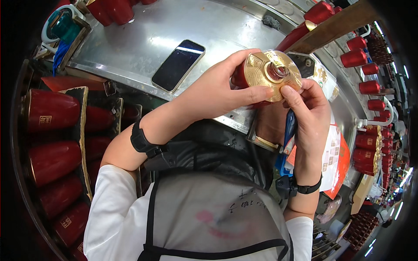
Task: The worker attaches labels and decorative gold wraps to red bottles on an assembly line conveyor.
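Observation:
My left hand (pixel 228 89) is wrapped round a glossy red bottle (pixel 239 77) with an embossed gold shoulder (pixel 257 71) and a short open neck (pixel 278 71). The bottle is tilted so that its top faces me, and my left thumb lies across the gold. At the near right rim of the gold, my right hand (pixel 310 102) is closed, thumb and fingers pinching the edge. Whether something small is also between those fingers is hidden. Below the right palm hangs a dark blue object (pixel 289 128), partly covered and too unclear to name.
A phone (pixel 179 65) lies on the metal tabletop (pixel 130 56). More red bottles (pixel 114 11) stand at the far edge, and a wooden bar (pixel 333 26) crosses at the right. Large red containers (pixel 54 163) fill a rack at my left. Printed sheets (pixel 333 156) lie at right.

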The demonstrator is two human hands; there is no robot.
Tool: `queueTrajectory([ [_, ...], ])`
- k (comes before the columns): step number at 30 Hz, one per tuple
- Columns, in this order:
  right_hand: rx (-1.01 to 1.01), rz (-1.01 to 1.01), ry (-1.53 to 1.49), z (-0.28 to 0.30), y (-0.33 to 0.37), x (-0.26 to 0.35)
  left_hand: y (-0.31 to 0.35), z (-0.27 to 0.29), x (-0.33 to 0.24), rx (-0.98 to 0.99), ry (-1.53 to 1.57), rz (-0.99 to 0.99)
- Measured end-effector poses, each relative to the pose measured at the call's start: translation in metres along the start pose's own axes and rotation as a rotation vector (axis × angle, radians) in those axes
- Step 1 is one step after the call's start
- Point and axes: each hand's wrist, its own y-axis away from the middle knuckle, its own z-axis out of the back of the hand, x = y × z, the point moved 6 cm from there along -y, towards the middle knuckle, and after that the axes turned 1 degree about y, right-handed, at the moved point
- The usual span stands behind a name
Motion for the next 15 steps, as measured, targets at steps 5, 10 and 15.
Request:
queueTrajectory([
  [5,0.005,0.002,0.065,0.0040,-0.0009,-0.0020,-0.0019,0.0002,-0.0036,0.105,0.036,0.004],
  [10,0.013,0.007,0.033,0.0029,-0.0005,-0.0011,-0.0022,0.0014,-0.0089,0.128,-0.020,0.011],
  [15,-0.005,0.006,0.022,0.0038,-0.0019,-0.0036,-0.0037,0.0067,-0.0078,0.068,0.079,0.041],
])
